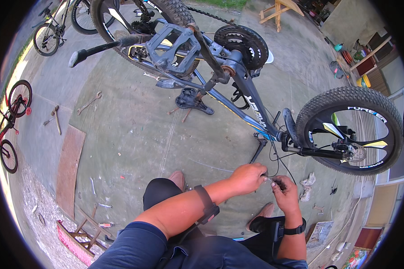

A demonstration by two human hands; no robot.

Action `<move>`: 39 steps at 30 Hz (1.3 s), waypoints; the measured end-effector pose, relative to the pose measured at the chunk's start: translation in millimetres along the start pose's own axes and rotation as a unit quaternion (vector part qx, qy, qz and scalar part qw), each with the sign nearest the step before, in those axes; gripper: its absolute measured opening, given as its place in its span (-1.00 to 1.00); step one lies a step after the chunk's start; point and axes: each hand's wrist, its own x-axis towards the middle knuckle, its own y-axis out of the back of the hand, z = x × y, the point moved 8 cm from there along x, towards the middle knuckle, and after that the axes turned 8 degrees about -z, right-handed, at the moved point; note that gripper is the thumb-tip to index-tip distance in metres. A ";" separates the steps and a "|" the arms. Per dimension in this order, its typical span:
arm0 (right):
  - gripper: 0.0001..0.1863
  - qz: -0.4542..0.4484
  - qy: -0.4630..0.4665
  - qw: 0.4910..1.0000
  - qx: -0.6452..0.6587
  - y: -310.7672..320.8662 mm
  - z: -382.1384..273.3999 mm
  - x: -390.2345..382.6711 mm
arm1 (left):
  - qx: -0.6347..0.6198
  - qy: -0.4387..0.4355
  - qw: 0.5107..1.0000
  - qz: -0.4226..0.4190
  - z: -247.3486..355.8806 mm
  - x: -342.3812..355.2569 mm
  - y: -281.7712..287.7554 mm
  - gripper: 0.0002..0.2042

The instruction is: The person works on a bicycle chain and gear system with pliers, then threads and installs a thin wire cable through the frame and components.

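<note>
An upside-down bicycle (244, 83) with a dark grey-blue frame stands in front of me, its front wheel (307, 112) to the right. Thin black cables (278, 157) loop down from its front end toward my hands. My left hand (248, 177) is closed in a pinch on a thin cable, and a fine bare wire (211, 166) trails leftward from it. Close beside it, my right hand (285, 193) pinches the black cable between thumb and fingers. The cable ends are too small to make out clearly. A handlebar grip (258, 150) lies just beyond my hands.
Left of the bicycle lie a wrench (90, 102), a hammer (56, 120) and a brown board (71, 170). A small stool (78, 240) and a screwdriver (107, 224) are at lower left. A crumpled cloth (307, 186) lies right of my hands. More bicycles (14, 105) stand farther left.
</note>
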 end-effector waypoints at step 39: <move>-0.87 -0.135 0.106 0.985 -0.020 -11.5 31.8 -24.4 | 0.180 0.007 0.983 -0.032 26.3 -35.6 -50.7 -0.86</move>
